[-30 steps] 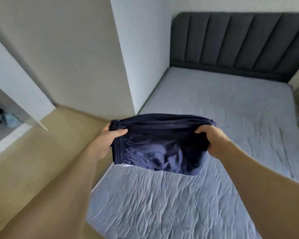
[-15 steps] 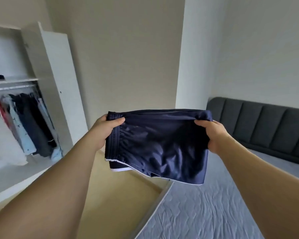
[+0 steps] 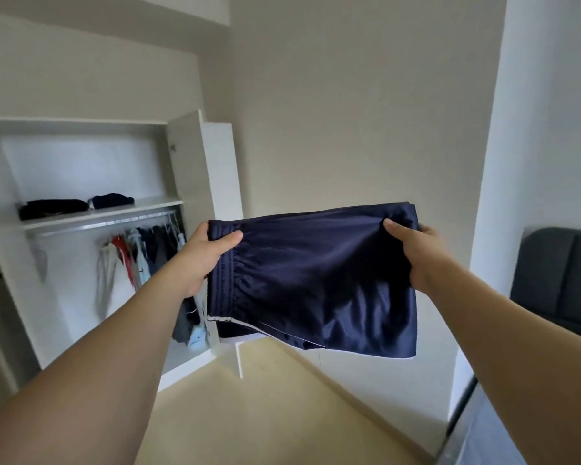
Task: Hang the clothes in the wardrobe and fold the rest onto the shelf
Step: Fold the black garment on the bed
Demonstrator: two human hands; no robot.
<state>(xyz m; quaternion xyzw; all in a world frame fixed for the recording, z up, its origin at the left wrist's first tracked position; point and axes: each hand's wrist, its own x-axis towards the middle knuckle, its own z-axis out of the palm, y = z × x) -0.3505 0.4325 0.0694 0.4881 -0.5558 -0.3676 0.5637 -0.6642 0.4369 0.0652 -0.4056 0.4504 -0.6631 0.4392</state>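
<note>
Bare floor [image 3: 249, 414] open ahead to open wardrobe [image 3: 188, 182]; 2 folded piles on shelf [image 3: 155, 204]. Left hand [image 3: 202, 260], right hand [image 3: 413, 253] pinch folded navy shorts [image 3: 316, 280] by top corners, midair, right of wardrobe.

- Plain beige walls [image 3: 349, 112] meet in a corner behind the scene, evenly lit by soft daylight.
- A white pillar [image 3: 547, 129] stands at the right.
- Pale yellow-beige floor [image 3: 249, 414] runs along the wall's base.
- A dark grey padded headboard [image 3: 560, 280] shows at the right edge, beside the pillar.
- A strip of grey quilted mattress [image 3: 490, 441] fills the lower right corner.
</note>
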